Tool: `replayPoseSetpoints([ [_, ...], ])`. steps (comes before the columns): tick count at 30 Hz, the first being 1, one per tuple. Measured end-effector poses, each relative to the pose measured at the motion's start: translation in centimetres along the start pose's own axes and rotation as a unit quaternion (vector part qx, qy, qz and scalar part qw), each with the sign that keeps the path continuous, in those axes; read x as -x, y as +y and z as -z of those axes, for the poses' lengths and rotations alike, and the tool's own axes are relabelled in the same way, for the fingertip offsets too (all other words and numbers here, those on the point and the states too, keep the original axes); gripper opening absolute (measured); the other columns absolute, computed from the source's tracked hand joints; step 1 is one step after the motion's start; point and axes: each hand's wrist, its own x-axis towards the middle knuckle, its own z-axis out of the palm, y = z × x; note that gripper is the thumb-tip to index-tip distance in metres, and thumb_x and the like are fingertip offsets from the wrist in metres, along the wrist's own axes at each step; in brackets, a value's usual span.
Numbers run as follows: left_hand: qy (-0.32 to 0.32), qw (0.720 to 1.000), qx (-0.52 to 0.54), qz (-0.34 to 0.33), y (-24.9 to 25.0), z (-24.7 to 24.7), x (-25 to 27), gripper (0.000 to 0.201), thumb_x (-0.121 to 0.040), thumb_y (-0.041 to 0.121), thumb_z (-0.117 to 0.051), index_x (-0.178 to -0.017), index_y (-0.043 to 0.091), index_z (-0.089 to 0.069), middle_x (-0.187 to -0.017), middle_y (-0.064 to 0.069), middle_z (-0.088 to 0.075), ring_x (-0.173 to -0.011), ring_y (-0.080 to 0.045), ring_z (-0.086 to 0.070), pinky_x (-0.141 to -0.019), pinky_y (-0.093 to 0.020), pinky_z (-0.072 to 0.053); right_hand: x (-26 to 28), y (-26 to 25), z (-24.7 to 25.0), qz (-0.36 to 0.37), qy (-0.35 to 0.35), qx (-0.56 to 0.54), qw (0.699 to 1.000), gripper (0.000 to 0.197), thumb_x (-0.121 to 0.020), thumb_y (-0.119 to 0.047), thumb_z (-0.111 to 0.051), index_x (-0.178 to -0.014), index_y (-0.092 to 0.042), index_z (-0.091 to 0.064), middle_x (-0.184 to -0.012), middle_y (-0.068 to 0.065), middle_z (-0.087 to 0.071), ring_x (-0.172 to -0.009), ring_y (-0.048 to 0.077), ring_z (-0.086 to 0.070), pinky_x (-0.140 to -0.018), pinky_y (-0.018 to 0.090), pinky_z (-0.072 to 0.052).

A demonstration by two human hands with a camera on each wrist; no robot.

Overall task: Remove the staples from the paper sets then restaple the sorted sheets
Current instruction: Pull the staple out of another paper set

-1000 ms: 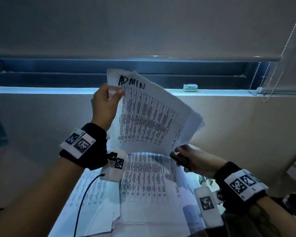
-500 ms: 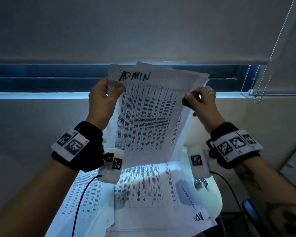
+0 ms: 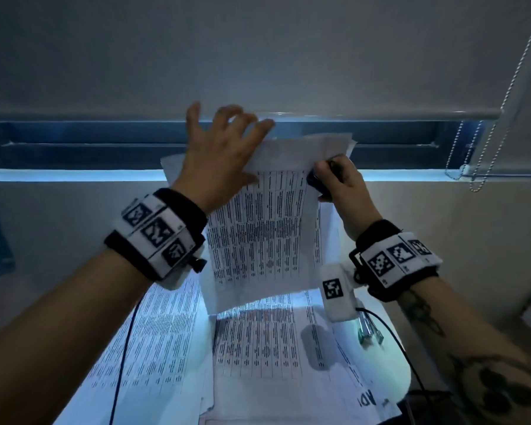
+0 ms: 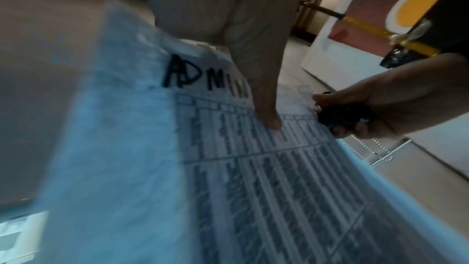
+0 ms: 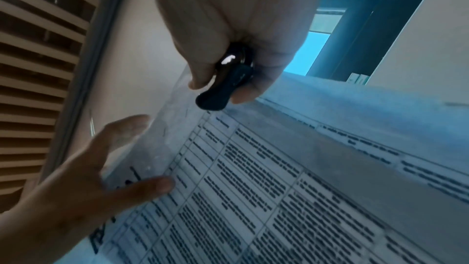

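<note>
A stapled paper set (image 3: 264, 237) marked "ADMIN" (image 4: 203, 75) is held upright above the table. My left hand (image 3: 224, 145) lies over its top left with fingers spread and straight; the thumb (image 4: 267, 119) presses on the printed face, and a finger (image 5: 132, 125) shows behind the sheet's edge. My right hand (image 3: 344, 188) grips a black staple remover (image 3: 318, 179) at the set's top right corner. The tool (image 5: 225, 85) sits between thumb and fingers, its tip at the paper's edge. The staple itself is hidden.
More printed sheets (image 3: 252, 351) lie spread on the lit white table (image 3: 393, 372). A small metal and green object (image 3: 370, 331) lies at the table's right. A window sill (image 3: 74, 174) runs behind, and a bead chain (image 3: 485, 148) hangs at the right.
My left hand has given up its pinch on the top left corner and spread its fingers over the top. The set's top has tipped away. The right hand stays at the top right corner.
</note>
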Motion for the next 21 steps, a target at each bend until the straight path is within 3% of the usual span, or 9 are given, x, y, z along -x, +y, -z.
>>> replayPoseSetpoints([
  [2,0.006,1.0,0.022,0.005,0.1,0.7,-1.3,0.054,-0.079,0.024,-0.071,-0.128,0.017,-0.05,-0.114,-0.012,-0.064,-0.11,-0.03,-0.055,-0.103,-0.049,-0.023,0.0,-0.6,-0.2,0.022,0.005,-0.019,1.0,0.014,-0.096,-0.016,-0.047,-0.083,-0.02,-0.046,-0.1,0.009,-0.055,-0.078,0.004,-0.064,-0.058,0.012,-0.048],
  [5,0.148,0.988,0.006,-0.042,-0.1,2.1,-1.7,0.016,-0.071,0.01,-0.072,-0.086,0.012,-0.066,-0.074,-0.009,-0.068,-0.066,-0.028,-0.062,-0.074,-0.039,-0.041,0.3,-1.9,-0.2,0.076,0.005,-0.076,0.994,0.012,-0.097,-0.011,-0.047,-0.089,-0.02,-0.048,-0.1,0.01,-0.051,-0.075,-0.003,-0.062,-0.066,0.012,-0.049],
  [7,0.192,0.979,0.002,-0.063,0.1,2.7,-0.9,0.01,-0.071,0.009,-0.069,-0.079,0.013,-0.065,-0.07,-0.006,-0.067,-0.062,-0.027,-0.06,-0.065,-0.034,-0.041,1.5,-2.2,0.4,0.089,-0.009,-0.07,0.994,0.008,-0.093,-0.018,-0.051,-0.092,-0.025,-0.05,-0.103,0.011,-0.051,-0.082,0.004,-0.062,-0.066,0.012,-0.048],
  [9,0.176,0.98,0.018,-0.092,0.1,2.8,0.7,0.008,-0.072,0.012,-0.067,-0.08,0.013,-0.065,-0.072,-0.007,-0.068,-0.064,-0.028,-0.061,-0.061,-0.034,-0.041,3.4,-1.6,1.3,0.052,-0.041,-0.03,0.997,0.008,-0.088,-0.023,-0.056,-0.092,-0.029,-0.053,-0.1,0.006,-0.056,-0.083,0.006,-0.063,-0.061,0.013,-0.048],
  [12,0.021,0.983,0.114,-0.142,-0.8,2.6,3.2,0.015,-0.074,0.028,-0.063,-0.075,0.013,-0.066,-0.067,-0.005,-0.066,-0.061,-0.027,-0.061,-0.053,-0.03,-0.041,6.4,-0.3,3.2,-0.026,-0.12,0.014,0.992,0.01,-0.081,-0.024,-0.067,-0.082,-0.021,-0.058,-0.076,-0.004,-0.061,-0.068,0.003,-0.065,-0.058,0.015,-0.047],
  [14,-0.1,0.969,0.162,-0.159,-0.9,2.3,4.3,0.027,-0.071,0.037,-0.062,-0.069,0.011,-0.065,-0.058,-0.003,-0.061,-0.053,-0.024,-0.057,-0.049,-0.029,-0.041,7.7,0.4,4.1,-0.083,-0.164,0.028,0.983,0.014,-0.076,-0.027,-0.065,-0.082,-0.017,-0.059,-0.064,-0.011,-0.061,-0.064,0.003,-0.065,-0.057,0.014,-0.045],
  [16,-0.161,0.953,0.192,-0.168,-0.3,1.7,5.3,0.029,-0.07,0.039,-0.062,-0.064,0.011,-0.061,-0.051,0.001,-0.055,-0.047,-0.012,-0.047,-0.049,-0.026,-0.037,8.6,1.2,4.5,-0.133,-0.193,0.031,0.972,0.018,-0.074,-0.03,-0.067,-0.083,-0.016,-0.061,-0.063,-0.012,-0.061,-0.065,0.004,-0.066,-0.054,0.012,-0.042],
  [19,-0.256,0.935,0.209,-0.128,0.6,0.3,6.7,0.028,-0.075,0.045,-0.059,-0.07,0.018,-0.058,-0.058,0.003,-0.057,-0.052,-0.004,-0.049,-0.054,-0.026,-0.035,9.5,2.6,4.6,-0.18,-0.197,0.04,0.963,0.016,-0.075,-0.031,-0.073,-0.082,-0.019,-0.064,-0.07,-0.007,-0.065,-0.07,0.007,-0.069,-0.05,0.012,-0.04],
  [21,-0.34,0.912,0.199,-0.115,1.3,0.1,7.4,0.022,-0.082,0.039,-0.064,-0.074,0.02,-0.057,-0.062,0.004,-0.055,-0.054,-0.002,-0.045,-0.057,-0.03,-0.032,9.9,3.2,4.5,-0.195,-0.202,0.048,0.959,0.014,-0.078,-0.03,-0.07,-0.082,-0.018,-0.064,-0.069,-0.005,-0.067,-0.067,0.007,-0.067,-0.05,0.014,-0.039],
])
